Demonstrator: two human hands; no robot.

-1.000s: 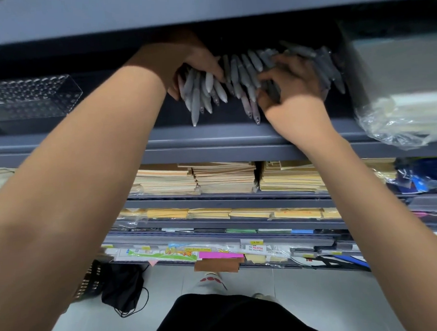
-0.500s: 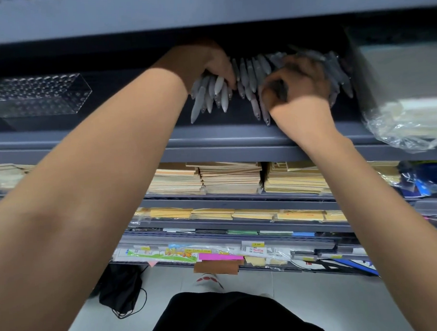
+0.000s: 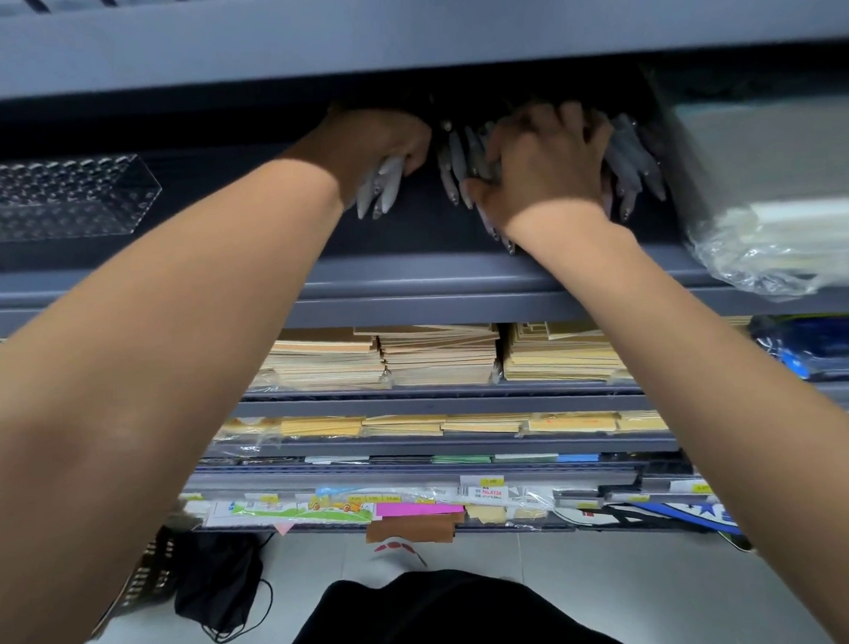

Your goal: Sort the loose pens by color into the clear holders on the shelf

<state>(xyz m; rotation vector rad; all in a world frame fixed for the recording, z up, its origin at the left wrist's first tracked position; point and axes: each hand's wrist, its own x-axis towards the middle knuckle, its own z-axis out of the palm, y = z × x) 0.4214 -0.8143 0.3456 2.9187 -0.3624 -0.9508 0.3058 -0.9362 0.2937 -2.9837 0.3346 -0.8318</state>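
Head view, top level. Shelf: one, dark grey metal, with a raised front lip.

Clear holder: one, rectangular, at the far left of the shelf, well apart from both hands; its studded bottom showed through the walls.

Grey pens: a loose heap lying at the middle of the shelf, tips pointing toward the near edge; they overlapped too much to count. More of the heap fanned out to the right of the right hand.

Left hand: one, reached deep into the shelf at the left end of the heap, fingers curled around a small bunch of pens; three tips showed below the fist.

Right hand: one, just right of the left hand, fingers bent down over the heap and thumb pressed in from the left, clasping pens under the palm; a few tips stuck out near the wrist.

Plastic-wrapped pack: one, at the right end of the shelf, beside the pens.

Lower levels. Tan paper stacks: three, side by side on the next shelf down. Yellow pads: a row on the shelf below that; count unclear.

Floor: pale tile. Black face mask: one, lying on it at the left.
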